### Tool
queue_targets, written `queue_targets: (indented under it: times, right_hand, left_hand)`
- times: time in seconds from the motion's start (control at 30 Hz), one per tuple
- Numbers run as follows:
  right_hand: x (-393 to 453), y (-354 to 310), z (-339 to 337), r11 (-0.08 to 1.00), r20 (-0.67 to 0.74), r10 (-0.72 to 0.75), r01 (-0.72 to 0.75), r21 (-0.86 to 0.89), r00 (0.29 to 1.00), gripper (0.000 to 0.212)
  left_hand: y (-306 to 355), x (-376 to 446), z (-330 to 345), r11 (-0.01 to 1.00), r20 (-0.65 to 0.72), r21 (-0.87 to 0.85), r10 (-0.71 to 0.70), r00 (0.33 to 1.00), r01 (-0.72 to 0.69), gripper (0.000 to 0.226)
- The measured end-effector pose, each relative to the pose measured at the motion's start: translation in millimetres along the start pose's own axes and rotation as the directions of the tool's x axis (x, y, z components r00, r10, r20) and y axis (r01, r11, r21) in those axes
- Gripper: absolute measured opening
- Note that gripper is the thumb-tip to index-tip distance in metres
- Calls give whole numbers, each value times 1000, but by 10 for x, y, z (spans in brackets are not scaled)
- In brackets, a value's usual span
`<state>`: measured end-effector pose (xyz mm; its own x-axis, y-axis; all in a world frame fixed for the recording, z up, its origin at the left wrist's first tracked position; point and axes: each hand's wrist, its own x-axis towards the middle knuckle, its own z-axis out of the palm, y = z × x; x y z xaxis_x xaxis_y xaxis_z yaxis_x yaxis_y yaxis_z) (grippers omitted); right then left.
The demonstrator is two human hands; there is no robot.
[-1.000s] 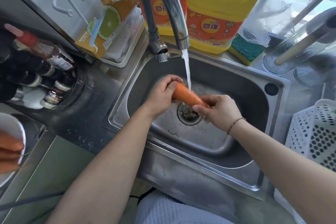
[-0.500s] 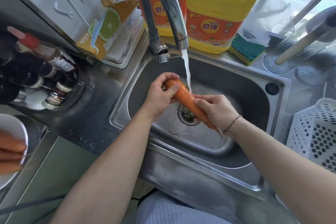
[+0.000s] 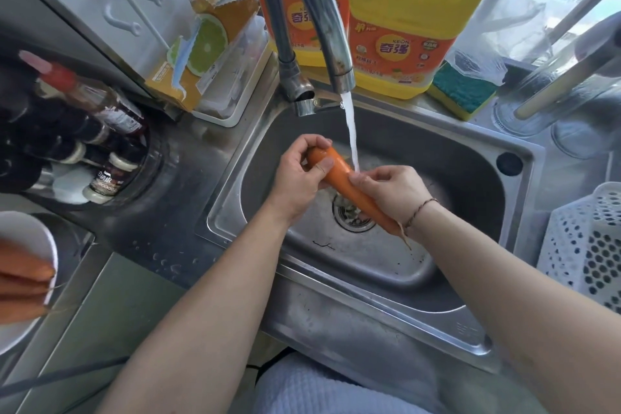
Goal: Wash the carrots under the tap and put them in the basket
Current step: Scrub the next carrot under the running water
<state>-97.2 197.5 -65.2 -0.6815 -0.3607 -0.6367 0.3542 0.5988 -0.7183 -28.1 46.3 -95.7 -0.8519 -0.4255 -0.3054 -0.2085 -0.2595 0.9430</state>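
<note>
We are holding one carrot (image 3: 349,188) over the drain of the steel sink (image 3: 420,282), and our left hand (image 3: 299,178) is gripping its thick crown end with thumb and fingers curled round it, while our right hand (image 3: 393,191) is pinching the shaft about midway, fingertips on top and the palm behind the lower half. The carrot's long axis is running on a slant, crown up and to the left, the thin root tip pointing down and to the right past our right wrist. The stream from the tap (image 3: 322,30) is striking the carrot just beside our right fingertips, so the wetted stretch is lying between the two grips. The white perforated basket (image 3: 591,252) is standing on the counter to the right of the sink, well apart from the carrot, and our right hand is the nearer one to it; we judge that the tip end is already pointing roughly that way. More carrots (image 3: 23,289) are waiting in a white bowl (image 3: 40,239) at the far left. Compared with a second ago, the carrot is lying steeper and more of it is showing, since our right hand is sliding down from covering the tip toward the middle.
</note>
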Motion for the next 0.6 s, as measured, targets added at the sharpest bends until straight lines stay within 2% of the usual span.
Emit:
queue_targets:
  times: [0.07, 0.13, 0.23, 0.3, 0.47, 0.6]
  right_hand:
    - [1, 10, -28, 999, 65, -20, 22, -27, 998, 10]
    - [-20, -5, -38, 999, 40, -33, 34, -18, 999, 13]
    - [-12, -38, -36, 1000, -66, -14, 15, 9, 998, 30]
    - [11, -24, -56, 1000, -88, 20, -22, -20, 996, 36]
    - [3, 32, -112, 998, 15, 5, -4, -65, 1000, 20]
    - [34, -43, -82, 998, -35, 61, -62, -25, 998, 40]
  left_hand:
    - [-24, 21, -40, 1000, -14, -18, -11, 1000, 11, 25]
    - [-48, 20, -22, 999, -22, -33, -14, 1000, 13, 25]
    - [-68, 5, 64, 999, -8, -44, -5, 1000, 4, 25]
    - [-90, 12, 84, 1000, 15, -10, 4, 1000, -3, 26]
    - [-101, 76, 34, 999, 25, 26, -23, 999, 22, 27]
    - [-77, 39, 88, 1000, 58, 4, -16, 998, 16, 26]
